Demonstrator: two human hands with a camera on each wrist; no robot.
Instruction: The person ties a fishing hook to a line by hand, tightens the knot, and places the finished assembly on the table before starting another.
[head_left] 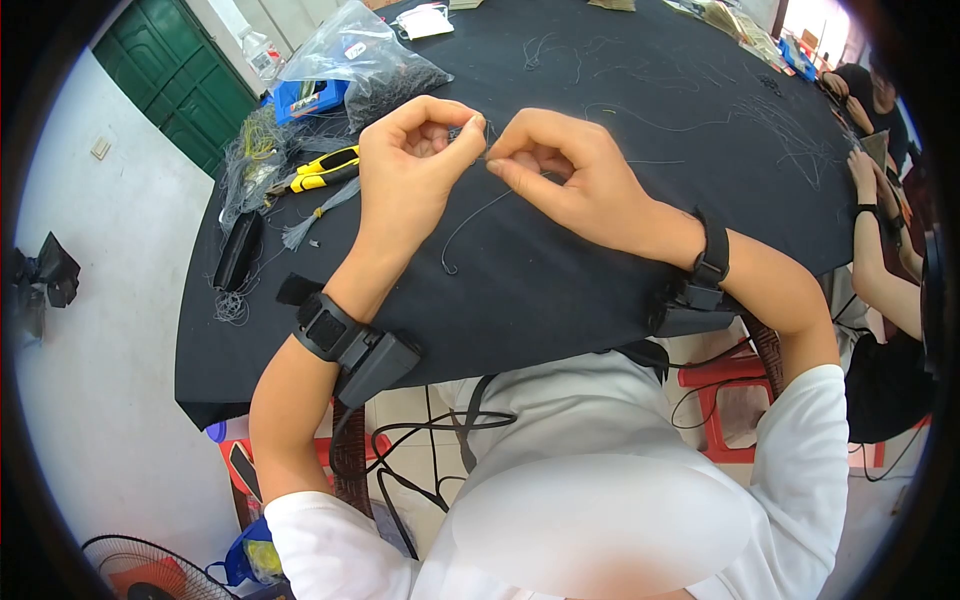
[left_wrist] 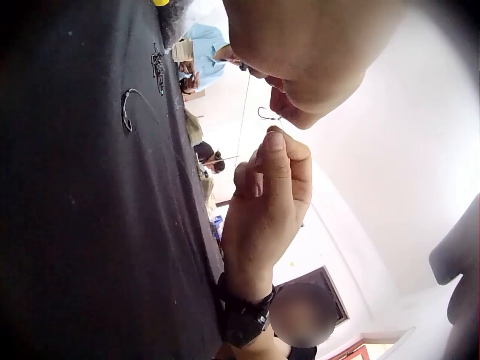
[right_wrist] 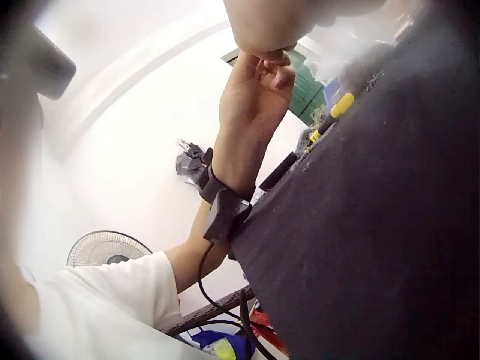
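Note:
Above the dark table, the left hand [head_left: 412,175] pinches a small hook [left_wrist: 268,114] between thumb and forefinger, its bend sticking out in the left wrist view. Close beside it, the right hand [head_left: 585,180] has thumb and forefinger pressed together on a thin line, which is barely visible. The fingertips of the two hands nearly meet. Another hook [left_wrist: 128,112] with line lies on the cloth below them. In the right wrist view the left hand [right_wrist: 259,97] is partly covered by the near right hand.
On the left of the black-clothed table [head_left: 560,300] lie yellow-black pliers [head_left: 328,168], a tied line bundle [head_left: 318,215], a black case [head_left: 238,250] and a clear bag [head_left: 360,60]. Loose lines [head_left: 790,140] spread at the right, near other people's arms [head_left: 880,230].

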